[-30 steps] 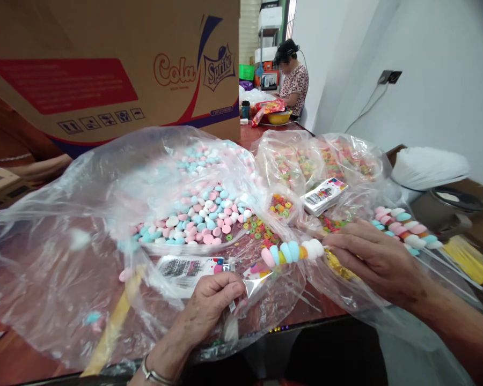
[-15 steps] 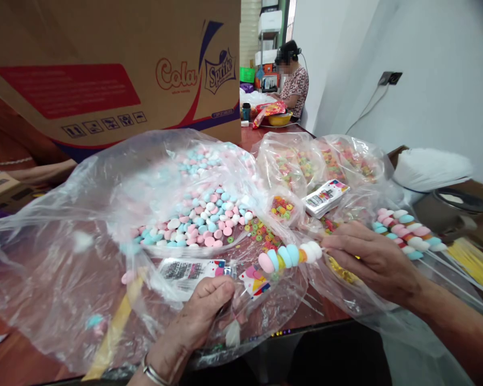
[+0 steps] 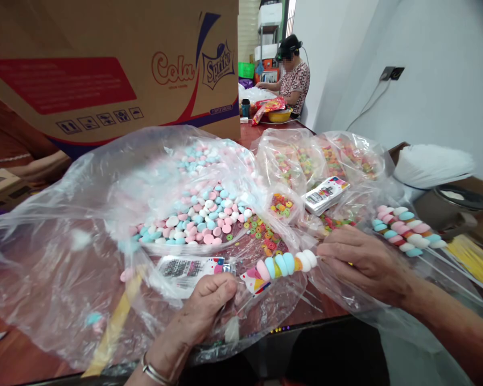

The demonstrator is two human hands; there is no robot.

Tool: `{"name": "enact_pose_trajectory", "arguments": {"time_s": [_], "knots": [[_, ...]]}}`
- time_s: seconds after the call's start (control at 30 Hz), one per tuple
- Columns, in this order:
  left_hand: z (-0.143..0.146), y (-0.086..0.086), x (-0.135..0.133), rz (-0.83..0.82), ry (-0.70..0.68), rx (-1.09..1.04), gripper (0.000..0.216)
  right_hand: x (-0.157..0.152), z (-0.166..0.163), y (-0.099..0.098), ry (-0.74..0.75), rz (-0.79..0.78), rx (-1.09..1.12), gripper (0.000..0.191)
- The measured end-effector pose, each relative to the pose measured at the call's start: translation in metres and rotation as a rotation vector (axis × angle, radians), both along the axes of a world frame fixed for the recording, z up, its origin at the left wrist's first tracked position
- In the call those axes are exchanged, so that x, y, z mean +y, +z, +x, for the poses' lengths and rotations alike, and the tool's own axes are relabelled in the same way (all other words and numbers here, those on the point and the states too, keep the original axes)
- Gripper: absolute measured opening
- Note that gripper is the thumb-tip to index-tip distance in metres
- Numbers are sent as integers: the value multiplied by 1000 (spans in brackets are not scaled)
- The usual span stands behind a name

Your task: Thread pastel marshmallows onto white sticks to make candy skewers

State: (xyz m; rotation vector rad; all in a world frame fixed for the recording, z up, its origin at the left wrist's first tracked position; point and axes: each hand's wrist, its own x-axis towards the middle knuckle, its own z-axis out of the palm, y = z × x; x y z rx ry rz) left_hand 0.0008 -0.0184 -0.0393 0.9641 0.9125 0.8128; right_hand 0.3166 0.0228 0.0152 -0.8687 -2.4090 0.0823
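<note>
My right hand (image 3: 362, 262) pinches the stick end of a candy skewer (image 3: 287, 264) threaded with pink, blue and white sweets and small gummy rings between them. My left hand (image 3: 211, 300) is closed on a clear printed bag (image 3: 253, 283). The skewer's pink end overlaps the bag's printed part; I cannot tell how far inside it is. Behind my left hand lies a stack of printed bags (image 3: 191, 268). A big clear plastic bag of pastel sweets (image 3: 197, 217) spreads beyond it. Loose gummy rings (image 3: 265, 236) lie beside those sweets.
Finished-looking skewers (image 3: 406, 228) lie at right near yellow sticks (image 3: 473, 260). Bags of gummy rings (image 3: 330, 158) and another stack of printed bags (image 3: 327, 194) sit behind my right hand. A large cardboard box (image 3: 116, 69) blocks the back left. A co-worker (image 3: 295, 78) sits far back.
My right hand has brought the skewer left and slightly down, so its pink end now meets the printed bag. My left hand has stayed nearly in place.
</note>
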Motion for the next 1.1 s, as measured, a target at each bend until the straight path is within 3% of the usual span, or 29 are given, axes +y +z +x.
{"name": "enact_pose_trajectory", "arguments": {"time_s": [0.2, 0.47, 0.8, 0.93, 1.1], "knots": [[-6, -5, 0, 73, 21, 182, 39, 2, 3, 0, 18, -79, -95, 21], [-2, 17, 10, 317, -126, 405, 27, 7, 4, -4, -13, -112, -32, 20], [-4, 5, 9, 472, -89, 514, 18, 4, -1, 3, 11, -100, 0, 19], [-3, 9, 11, 463, -89, 488, 21, 4, 2, 6, -26, -143, 24, 20], [-4, 7, 10, 331, -79, 404, 22, 5, 6, 9, -44, -183, 16, 22]]}}
